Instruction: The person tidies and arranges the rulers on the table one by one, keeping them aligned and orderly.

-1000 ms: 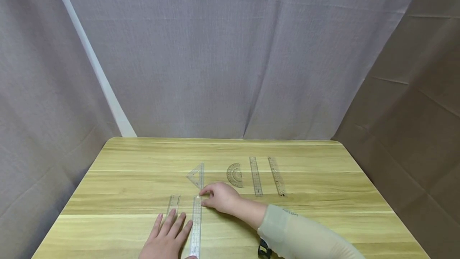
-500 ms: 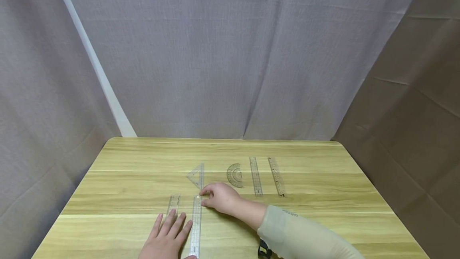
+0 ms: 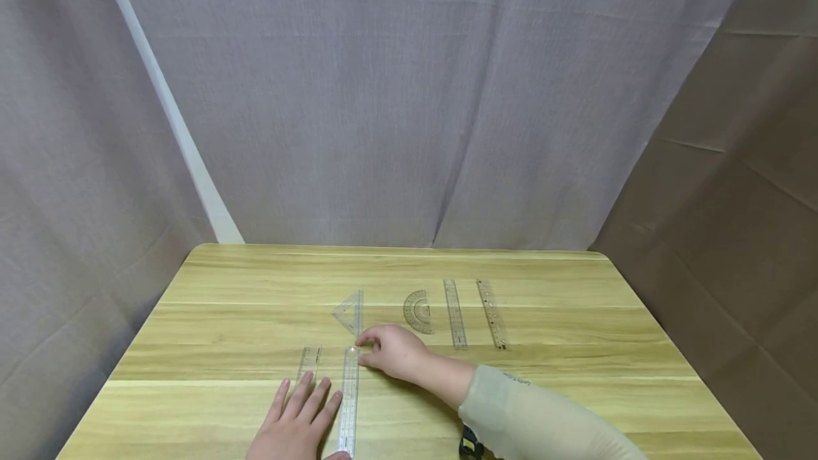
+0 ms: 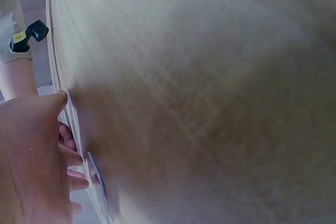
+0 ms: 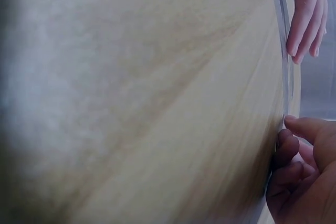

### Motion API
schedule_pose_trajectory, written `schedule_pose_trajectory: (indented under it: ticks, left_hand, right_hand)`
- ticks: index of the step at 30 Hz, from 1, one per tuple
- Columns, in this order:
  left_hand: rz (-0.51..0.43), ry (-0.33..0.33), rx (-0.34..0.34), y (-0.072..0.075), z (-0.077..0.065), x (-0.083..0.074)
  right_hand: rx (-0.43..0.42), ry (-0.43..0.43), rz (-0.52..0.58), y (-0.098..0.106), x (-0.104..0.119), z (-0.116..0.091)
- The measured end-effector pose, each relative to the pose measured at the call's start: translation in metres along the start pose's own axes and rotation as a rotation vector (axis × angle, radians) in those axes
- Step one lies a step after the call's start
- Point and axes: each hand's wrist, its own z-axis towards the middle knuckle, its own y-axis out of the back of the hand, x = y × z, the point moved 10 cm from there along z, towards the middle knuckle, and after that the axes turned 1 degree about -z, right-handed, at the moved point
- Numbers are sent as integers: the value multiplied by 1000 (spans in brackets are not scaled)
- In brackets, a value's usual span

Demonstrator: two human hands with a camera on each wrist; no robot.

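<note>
A long clear ruler lies lengthwise on the wooden table. At its far end my right hand holds the corner and edge with thumb and forefinger, its other fingers curled in. My left hand rests with fingers spread: its thumb is at the ruler's near end and a fingertip meets the left edge. Under that hand's middle fingers lies a shorter clear ruler, its near part hidden. In the right wrist view, the right hand is low beside the table surface, with the left hand's fingers beyond.
Beyond the hands lie a clear set square, a protractor, a clear ruler and another ruler with cut-out holes. The wooden table ends at grey curtains. A black device sits at the right wrist.
</note>
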Motion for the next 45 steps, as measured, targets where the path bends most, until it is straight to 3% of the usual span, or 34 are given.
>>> schedule_pose_trajectory:
  ticks: [11,17,25,34,45]
  left_hand:
    - [-132,50,-16,12,14,10]
    - [-119,72,-46,22,23,17]
    - [-119,85,-113,39,32,19]
    - [-180,91,-90,41,43,17]
    - [-133,69,-127,48,48,11]
  right_hand:
    - [-66,20,127,10,-10,-4]
    - [-111,77,180,21,-6,-14]
    - [-180,153,28,35,-1,-36]
    - [-203,210,-144,46,-4,-66]
    - [-268,220,-291,65,-23,-99]
